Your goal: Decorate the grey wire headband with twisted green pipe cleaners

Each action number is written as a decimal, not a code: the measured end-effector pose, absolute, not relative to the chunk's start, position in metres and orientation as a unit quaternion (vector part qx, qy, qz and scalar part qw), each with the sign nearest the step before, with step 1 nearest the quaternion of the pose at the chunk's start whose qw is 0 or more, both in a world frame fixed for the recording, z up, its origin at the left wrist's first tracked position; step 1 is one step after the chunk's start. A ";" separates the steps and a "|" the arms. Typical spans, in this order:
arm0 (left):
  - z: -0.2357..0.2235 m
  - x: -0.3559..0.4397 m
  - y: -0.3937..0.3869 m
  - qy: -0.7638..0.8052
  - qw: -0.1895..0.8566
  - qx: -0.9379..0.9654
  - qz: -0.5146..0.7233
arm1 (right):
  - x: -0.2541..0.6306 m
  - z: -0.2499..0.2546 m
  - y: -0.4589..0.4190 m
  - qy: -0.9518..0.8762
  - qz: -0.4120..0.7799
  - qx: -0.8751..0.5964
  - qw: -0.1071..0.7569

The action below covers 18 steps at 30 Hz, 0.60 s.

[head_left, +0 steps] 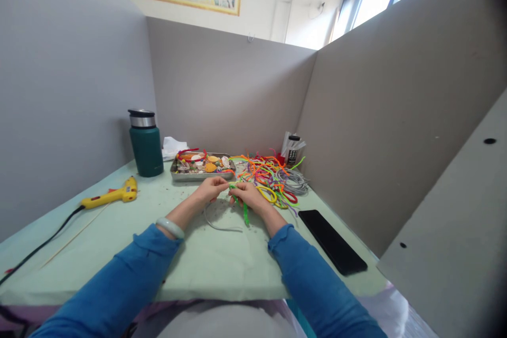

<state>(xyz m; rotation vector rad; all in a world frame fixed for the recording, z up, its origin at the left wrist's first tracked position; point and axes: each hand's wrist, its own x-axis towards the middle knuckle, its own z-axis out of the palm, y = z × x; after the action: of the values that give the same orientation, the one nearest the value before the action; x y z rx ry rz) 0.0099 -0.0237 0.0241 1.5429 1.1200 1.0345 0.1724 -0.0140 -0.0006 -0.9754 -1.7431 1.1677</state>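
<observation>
My left hand (214,189) and my right hand (246,195) meet over the middle of the table. Between them is a bright green pipe cleaner (246,215), its lower end hanging below my right fingers. Both hands are closed, the fingertips pinching the green piece where they come together. A grey wire-like strand (224,229) curves on the cloth beneath my left hand; whether its upper end is held I cannot tell. Just behind the hands lies a tangled heap of colourful pipe cleaners (257,169).
Behind my left hand stands a metal tray (186,177) of shells. A green bottle (146,142), a yellow glue gun (109,198) and a thin stick (79,232) are on the left. On the right lie a black phone (332,243) and a grey coil (293,182). Grey partitions (229,84) enclose the table.
</observation>
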 end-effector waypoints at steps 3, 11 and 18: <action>0.024 0.009 -0.024 0.450 0.475 0.627 0.422 | 0.172 0.000 -0.015 -0.690 0.463 -0.385 0.403; 0.024 0.010 -0.023 0.455 0.458 0.633 0.427 | 0.172 -0.002 -0.013 -0.695 0.462 -0.385 0.393; 0.024 0.010 -0.022 0.468 0.457 0.630 0.417 | 0.173 -0.004 -0.012 -0.698 0.462 -0.383 0.391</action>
<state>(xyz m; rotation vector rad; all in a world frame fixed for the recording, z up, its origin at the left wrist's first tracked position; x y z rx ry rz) 0.0105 -0.0222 0.0239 1.5538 1.1542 1.0280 0.1730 -0.0116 -0.0035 -0.9743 -1.7740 1.1728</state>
